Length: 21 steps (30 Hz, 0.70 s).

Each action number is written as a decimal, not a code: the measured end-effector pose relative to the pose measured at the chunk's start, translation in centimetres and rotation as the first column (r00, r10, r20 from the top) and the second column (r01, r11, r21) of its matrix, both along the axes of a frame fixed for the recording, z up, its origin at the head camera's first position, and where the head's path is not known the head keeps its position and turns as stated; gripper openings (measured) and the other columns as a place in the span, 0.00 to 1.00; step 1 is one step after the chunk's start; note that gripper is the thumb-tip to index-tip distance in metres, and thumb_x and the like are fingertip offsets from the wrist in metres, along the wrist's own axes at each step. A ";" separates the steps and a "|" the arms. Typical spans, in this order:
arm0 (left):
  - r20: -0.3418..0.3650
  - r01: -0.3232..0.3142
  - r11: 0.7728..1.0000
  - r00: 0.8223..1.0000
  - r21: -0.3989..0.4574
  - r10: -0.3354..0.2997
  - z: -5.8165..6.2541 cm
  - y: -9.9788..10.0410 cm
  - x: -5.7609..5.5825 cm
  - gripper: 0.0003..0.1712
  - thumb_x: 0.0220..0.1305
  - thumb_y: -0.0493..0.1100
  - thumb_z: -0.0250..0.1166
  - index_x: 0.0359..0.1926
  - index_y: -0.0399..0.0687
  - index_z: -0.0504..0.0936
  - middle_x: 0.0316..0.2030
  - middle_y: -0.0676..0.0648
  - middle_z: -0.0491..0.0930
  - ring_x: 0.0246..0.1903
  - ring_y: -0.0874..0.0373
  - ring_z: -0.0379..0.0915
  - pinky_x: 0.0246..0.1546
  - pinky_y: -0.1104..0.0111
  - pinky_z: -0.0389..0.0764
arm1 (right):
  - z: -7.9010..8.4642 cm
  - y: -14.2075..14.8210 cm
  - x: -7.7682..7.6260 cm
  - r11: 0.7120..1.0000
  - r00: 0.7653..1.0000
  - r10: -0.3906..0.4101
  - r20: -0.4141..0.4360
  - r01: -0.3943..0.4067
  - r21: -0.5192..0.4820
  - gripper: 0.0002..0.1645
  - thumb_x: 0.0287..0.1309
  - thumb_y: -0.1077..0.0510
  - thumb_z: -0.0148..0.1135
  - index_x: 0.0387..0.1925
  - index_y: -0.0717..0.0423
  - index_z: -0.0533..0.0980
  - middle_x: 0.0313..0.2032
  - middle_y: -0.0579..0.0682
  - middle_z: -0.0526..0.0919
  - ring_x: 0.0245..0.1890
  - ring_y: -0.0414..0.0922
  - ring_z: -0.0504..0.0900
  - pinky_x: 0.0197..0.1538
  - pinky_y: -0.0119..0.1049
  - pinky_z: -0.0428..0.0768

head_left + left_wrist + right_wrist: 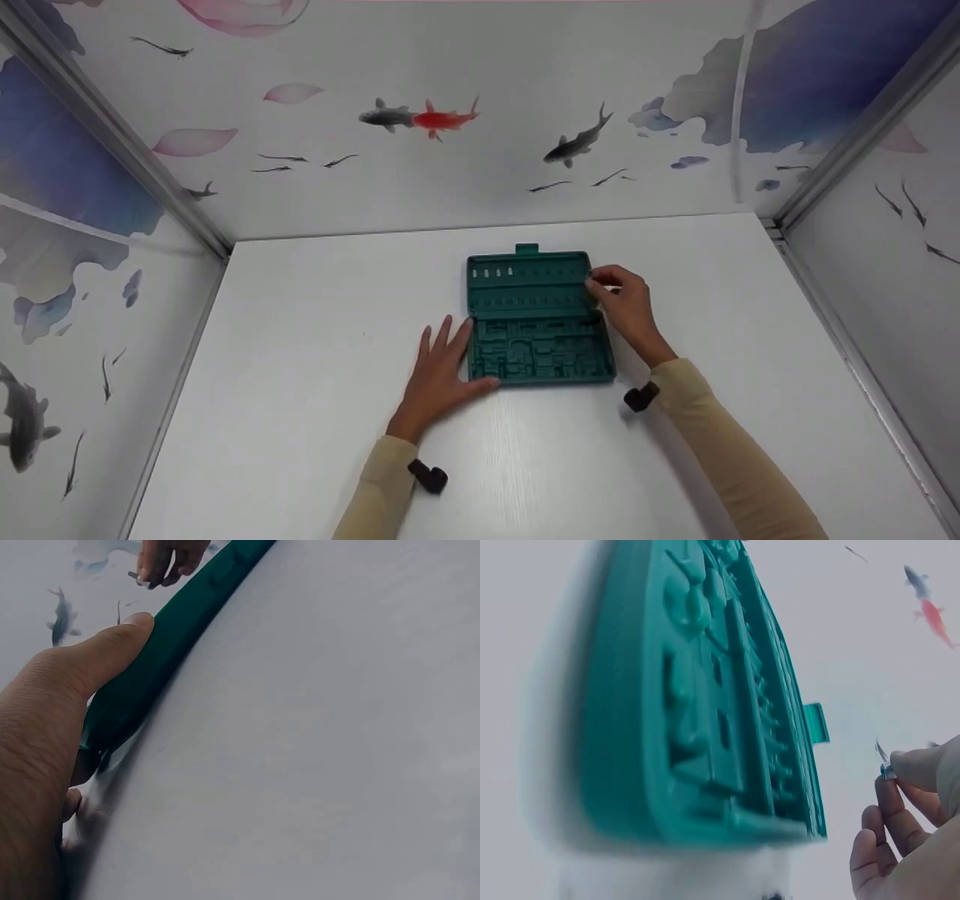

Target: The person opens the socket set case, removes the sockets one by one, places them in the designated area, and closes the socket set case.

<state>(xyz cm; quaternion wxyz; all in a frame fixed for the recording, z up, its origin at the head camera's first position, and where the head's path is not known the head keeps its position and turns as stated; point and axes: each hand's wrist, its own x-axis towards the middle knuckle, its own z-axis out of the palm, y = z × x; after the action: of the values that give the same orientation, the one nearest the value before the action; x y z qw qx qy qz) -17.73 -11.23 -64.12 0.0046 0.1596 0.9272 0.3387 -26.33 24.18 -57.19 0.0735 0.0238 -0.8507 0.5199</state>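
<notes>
A green plastic tool case (pixel 529 315) lies unfolded on the white table, its lid at the far side with a tab on top. Several small silver bits (pixel 498 273) stand in the lid's upper row, toward the left. At the case's near left corner my left hand (pixel 439 375) rests with spread fingers against the side and its thumb on the front edge. By the lid's right edge my right hand (pixel 626 300) pinches a small silver bit (pixel 886 768) between thumb and index finger; the right wrist view shows it raised off the case.
The lower half of the case has many moulded recesses. Around it spreads the white tabletop (pixel 315 390). A wall panel (pixel 480 172) with painted fish stands behind the table, and further panels border it on both sides. A dark wrist camera (pixel 429 477) sits on each sleeve.
</notes>
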 end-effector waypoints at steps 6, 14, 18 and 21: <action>-0.006 0.011 1.000 1.000 0.003 -0.011 0.2 0.0 -0.1 0.67 0.63 0.83 0.67 0.91 0.58 0.52 0.88 0.39 0.47 0.88 0.37 0.34 0.85 0.40 0.41 | -0.4 2.5 1.1 0.999 0.999 -0.041 -0.003 0.041 0.019 0.17 0.79 0.58 0.67 0.60 0.65 0.85 0.56 0.58 0.89 0.52 0.51 0.84 0.52 0.31 0.79; -0.011 0.008 1.000 1.000 0.005 -0.008 0.3 0.0 -0.1 0.68 0.62 0.83 0.67 0.91 0.58 0.53 0.88 0.39 0.47 0.87 0.35 0.34 0.84 0.37 0.44 | -1.1 6.3 2.9 0.992 0.993 -0.113 0.039 0.110 0.063 0.18 0.80 0.56 0.67 0.60 0.63 0.85 0.55 0.60 0.89 0.54 0.49 0.81 0.48 0.23 0.78; 0.010 -0.003 1.000 1.000 0.015 0.003 0.4 0.0 0.0 0.68 0.62 0.83 0.68 0.91 0.60 0.52 0.89 0.40 0.46 0.87 0.33 0.31 0.83 0.35 0.47 | -1.7 7.8 3.7 0.986 0.985 -0.154 0.083 0.147 0.080 0.18 0.80 0.55 0.66 0.61 0.64 0.85 0.56 0.61 0.88 0.54 0.50 0.81 0.48 0.21 0.77; 0.021 -0.008 1.000 1.000 0.011 0.008 0.3 0.0 0.1 0.68 0.61 0.84 0.67 0.91 0.61 0.52 0.89 0.41 0.45 0.87 0.33 0.30 0.83 0.35 0.47 | -2.1 8.6 4.2 0.980 0.976 -0.186 0.113 0.175 0.098 0.18 0.80 0.56 0.66 0.61 0.64 0.85 0.57 0.62 0.88 0.55 0.50 0.82 0.48 0.20 0.77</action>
<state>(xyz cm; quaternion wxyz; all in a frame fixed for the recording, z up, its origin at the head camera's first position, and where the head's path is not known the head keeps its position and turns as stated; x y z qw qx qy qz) -17.66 -11.26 -63.78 0.0120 0.1524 0.9259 0.3454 -22.16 32.78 -59.33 0.0674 -0.0820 -0.8743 0.4736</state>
